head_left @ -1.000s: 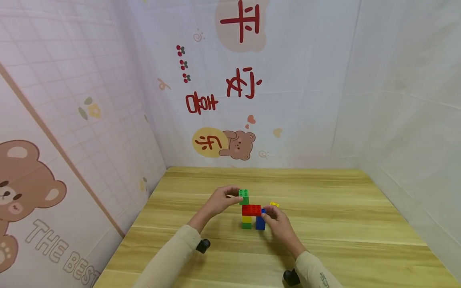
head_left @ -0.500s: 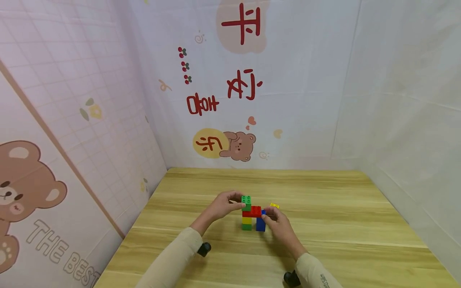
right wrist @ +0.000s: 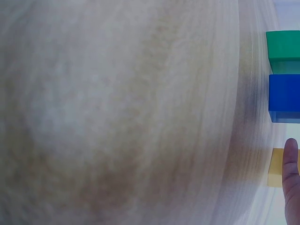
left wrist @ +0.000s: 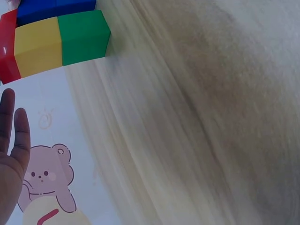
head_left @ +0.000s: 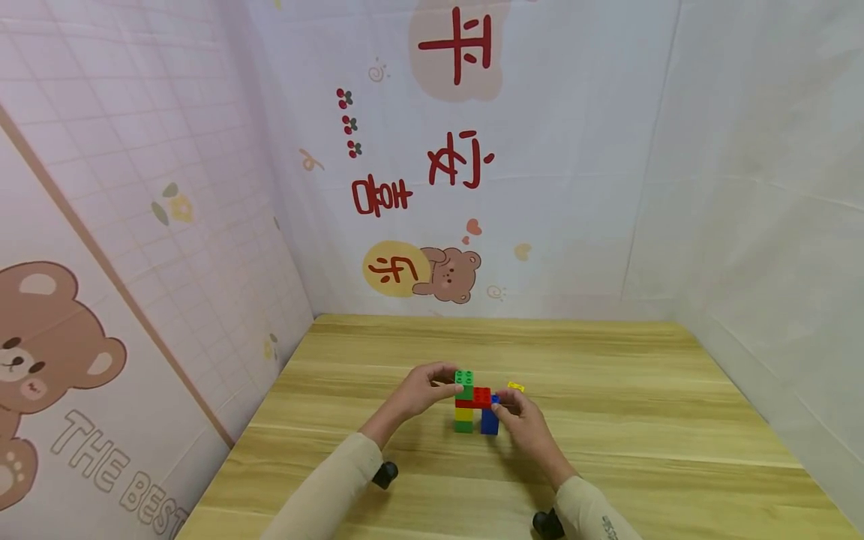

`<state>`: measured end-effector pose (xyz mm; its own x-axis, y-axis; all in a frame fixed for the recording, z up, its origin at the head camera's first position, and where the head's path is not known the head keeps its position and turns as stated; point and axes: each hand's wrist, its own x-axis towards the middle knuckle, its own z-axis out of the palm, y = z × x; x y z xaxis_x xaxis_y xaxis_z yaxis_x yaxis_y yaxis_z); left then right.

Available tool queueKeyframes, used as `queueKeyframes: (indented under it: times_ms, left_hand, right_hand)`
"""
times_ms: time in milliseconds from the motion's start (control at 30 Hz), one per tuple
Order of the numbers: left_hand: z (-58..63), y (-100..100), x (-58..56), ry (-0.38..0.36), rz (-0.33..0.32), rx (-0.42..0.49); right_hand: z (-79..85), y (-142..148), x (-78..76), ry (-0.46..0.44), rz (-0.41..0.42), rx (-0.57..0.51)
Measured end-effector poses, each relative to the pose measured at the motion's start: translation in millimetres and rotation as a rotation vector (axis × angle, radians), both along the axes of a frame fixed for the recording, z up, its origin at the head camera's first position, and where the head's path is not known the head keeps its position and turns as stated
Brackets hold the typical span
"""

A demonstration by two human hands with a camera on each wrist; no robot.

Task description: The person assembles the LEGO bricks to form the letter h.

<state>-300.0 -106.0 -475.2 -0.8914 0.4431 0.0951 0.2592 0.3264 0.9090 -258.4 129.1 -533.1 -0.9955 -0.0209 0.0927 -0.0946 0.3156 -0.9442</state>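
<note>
Thumb and fingers of my left hand (head_left: 424,390) pinch a green building block (head_left: 464,384), which sits on the left end of a red block (head_left: 482,396). Below that end stand a yellow block (head_left: 463,414) and a lower green block (head_left: 463,427). Blue blocks (head_left: 490,422) form the right-hand column. My right hand (head_left: 525,420) pinches the upper blue part at the red block's right end. In the left wrist view the red, yellow and lower green blocks (left wrist: 84,37) show joined, with a few fingers (left wrist: 21,136) nearby. A right finger (right wrist: 291,168) shows beside the blue column (right wrist: 284,93).
A loose yellow block (head_left: 516,387) lies on the wooden table (head_left: 641,420) behind the right hand. Printed cloth walls (head_left: 574,187) enclose the table at the back and sides. Black wrist devices (head_left: 385,475) hang under both forearms.
My left hand has lowered the green block, moving it slightly right, onto the red block's left end. The right hand has stayed at the blue part.
</note>
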Motion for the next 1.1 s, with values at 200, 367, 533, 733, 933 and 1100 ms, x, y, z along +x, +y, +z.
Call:
queueKeyframes:
  times_ms: [200, 367, 533, 733, 933, 1100]
  left_hand:
    - [-2.9, -0.8, -0.1, 0.026, 0.012, 0.000]
    - [-1.8, -2.0, -0.4, 0.037, -0.008, -0.012]
    - [-1.4, -1.7, -1.5, 0.061, -0.017, -0.034]
    - [-2.1, -0.8, 0.0, 0.087, -0.018, -0.064]
    - [-5.2, -0.3, 0.3, 0.141, -0.016, -0.077]
    - [-7.8, 0.1, 1.4, 0.151, -0.011, -0.086]
  right_hand:
    - [2.5, -1.4, 1.1, -0.002, 0.005, -0.013]
    - [3.5, -2.5, 1.9, 0.001, 0.010, -0.020]
    - [2.3, -2.8, 0.6, -0.007, 0.008, -0.019]
    - [0.9, -1.9, 0.9, 0.003, -0.003, -0.010]
    - [1.3, -0.2, 1.0, 0.010, -0.004, 0.003]
    - [-0.3, -0.1, -0.1, -0.012, 0.001, 0.007]
